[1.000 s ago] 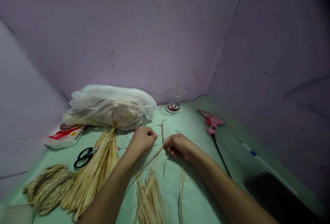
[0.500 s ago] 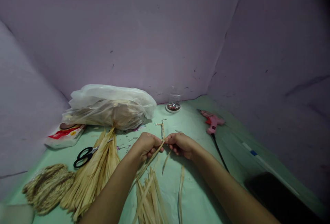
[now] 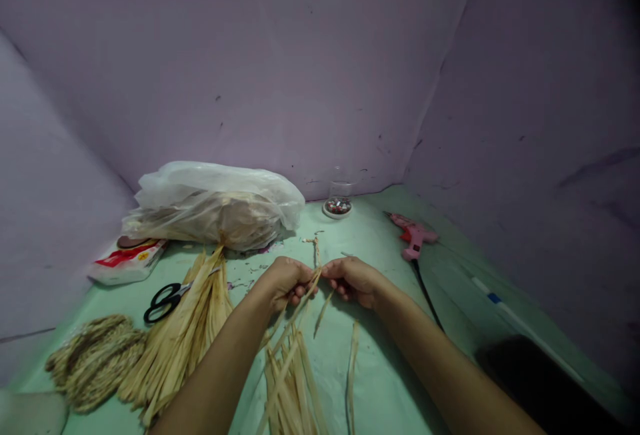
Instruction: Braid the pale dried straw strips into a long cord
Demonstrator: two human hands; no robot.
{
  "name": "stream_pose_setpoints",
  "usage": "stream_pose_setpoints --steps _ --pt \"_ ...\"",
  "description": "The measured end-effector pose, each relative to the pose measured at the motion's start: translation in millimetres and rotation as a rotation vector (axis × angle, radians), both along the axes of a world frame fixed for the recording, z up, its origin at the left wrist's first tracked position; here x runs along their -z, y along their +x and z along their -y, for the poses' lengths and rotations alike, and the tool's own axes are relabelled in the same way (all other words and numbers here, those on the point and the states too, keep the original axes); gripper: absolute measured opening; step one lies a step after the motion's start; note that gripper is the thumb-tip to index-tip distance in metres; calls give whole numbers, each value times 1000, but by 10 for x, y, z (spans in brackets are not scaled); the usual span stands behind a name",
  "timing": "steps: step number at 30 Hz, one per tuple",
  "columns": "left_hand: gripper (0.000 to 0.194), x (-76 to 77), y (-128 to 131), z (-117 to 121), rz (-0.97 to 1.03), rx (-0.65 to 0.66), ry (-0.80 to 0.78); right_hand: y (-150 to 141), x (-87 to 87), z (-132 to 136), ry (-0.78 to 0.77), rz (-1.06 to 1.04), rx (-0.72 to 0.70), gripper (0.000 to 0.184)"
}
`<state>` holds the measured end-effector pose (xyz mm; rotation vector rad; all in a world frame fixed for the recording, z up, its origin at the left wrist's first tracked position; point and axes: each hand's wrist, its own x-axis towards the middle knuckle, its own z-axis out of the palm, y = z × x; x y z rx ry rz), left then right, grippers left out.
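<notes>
Between my two hands runs a thin braid [image 3: 317,251] of dried, straw-coloured fibre, its finished end lying away from me on the table. My left hand [image 3: 290,283] is closed in a pinch on the braid's near end. From the other side, my right hand [image 3: 349,280] pinches the same spot, fingers curled. Loose fibre strips trail from the fingers towards me. Below the hands lie several cut strips [image 3: 293,388], with a single strip [image 3: 352,375] apart to the right. The exact crossing of strands is partly hidden by the fingertips.
Left are a fibre bundle [image 3: 180,341], black-handled scissors [image 3: 164,303], a coiled braid [image 3: 95,361], a red-and-white packet [image 3: 130,263] and a plastic bag [image 3: 220,205]. A small container [image 3: 339,205] stands by the wall. Right are a pink glue gun [image 3: 414,235] and a dark object [image 3: 540,381].
My hands stay at nearly the same place. One long strip has shifted and now crosses in front of my left hand's fingers. The surroundings have only moved slightly with the camera.
</notes>
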<state>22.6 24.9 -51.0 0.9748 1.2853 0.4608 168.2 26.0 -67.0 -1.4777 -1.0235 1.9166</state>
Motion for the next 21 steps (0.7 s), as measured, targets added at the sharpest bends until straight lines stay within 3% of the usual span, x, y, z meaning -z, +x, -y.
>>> stream_pose_setpoints --steps 7,21 --pt "16 51 -4 -15 27 -44 18 7 7 13 22 -30 -11 12" --pt "7 65 85 28 -61 -123 28 3 10 0 -21 -57 -16 13"
